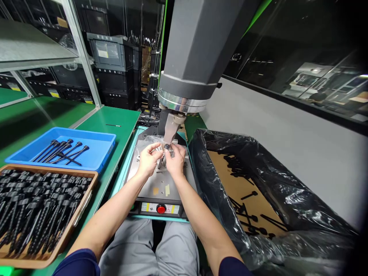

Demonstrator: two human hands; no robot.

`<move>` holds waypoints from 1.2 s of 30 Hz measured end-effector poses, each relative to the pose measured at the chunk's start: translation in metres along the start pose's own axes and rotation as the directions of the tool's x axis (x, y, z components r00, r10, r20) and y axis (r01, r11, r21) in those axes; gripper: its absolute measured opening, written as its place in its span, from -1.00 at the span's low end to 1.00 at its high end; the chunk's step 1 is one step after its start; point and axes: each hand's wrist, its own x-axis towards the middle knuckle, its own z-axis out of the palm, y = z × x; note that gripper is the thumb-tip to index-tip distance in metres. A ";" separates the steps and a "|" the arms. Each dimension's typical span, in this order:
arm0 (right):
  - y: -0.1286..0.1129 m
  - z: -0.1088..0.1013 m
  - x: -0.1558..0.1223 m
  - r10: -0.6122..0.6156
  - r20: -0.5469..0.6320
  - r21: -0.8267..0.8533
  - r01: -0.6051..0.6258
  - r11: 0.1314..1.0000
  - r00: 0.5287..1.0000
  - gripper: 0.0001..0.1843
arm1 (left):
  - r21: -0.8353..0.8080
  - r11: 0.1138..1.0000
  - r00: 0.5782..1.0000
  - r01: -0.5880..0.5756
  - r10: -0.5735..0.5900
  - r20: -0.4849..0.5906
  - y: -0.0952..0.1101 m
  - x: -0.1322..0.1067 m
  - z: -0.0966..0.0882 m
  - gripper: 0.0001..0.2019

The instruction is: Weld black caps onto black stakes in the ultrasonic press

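My right hand (175,160) is closed with its fingertips on a small black round-headed part (166,147), just below the grey metal horn (171,128) of the machine. To the left of it, my left hand (149,160) has thumb and fingers drawn together near the same spot; what lies between them is too small to make out. Both hands are over a metal fixture (161,164) on the machine's steel base plate (156,184). The fingers partly hide the fixture and the rest of the part.
A blue tray (99,163) with several black round-headed rods stands left, behind a brown tray (93,176) packed with similar rods. At right, a box lined with black plastic (273,180) holds more. A red button (161,209) sits on the machine's front. The machine head (192,50) overhangs.
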 end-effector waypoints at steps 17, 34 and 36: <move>-0.014 -0.053 -0.049 0.237 0.163 0.294 -0.276 0.915 0.958 -0.65 | 0.051 0.998 0.999 0.028 -0.031 0.044 -0.005 -0.037 0.000 -0.52; -0.022 -0.123 -0.098 0.171 0.197 0.370 -0.235 0.899 0.965 -0.62 | 0.336 0.920 0.975 0.203 -0.220 0.013 -0.065 -0.110 -0.043 -0.74; -0.026 -0.123 -0.097 0.129 0.177 0.356 -0.185 0.916 0.976 -0.65 | 0.381 0.910 0.979 0.165 -0.197 0.046 -0.065 -0.122 -0.045 -0.77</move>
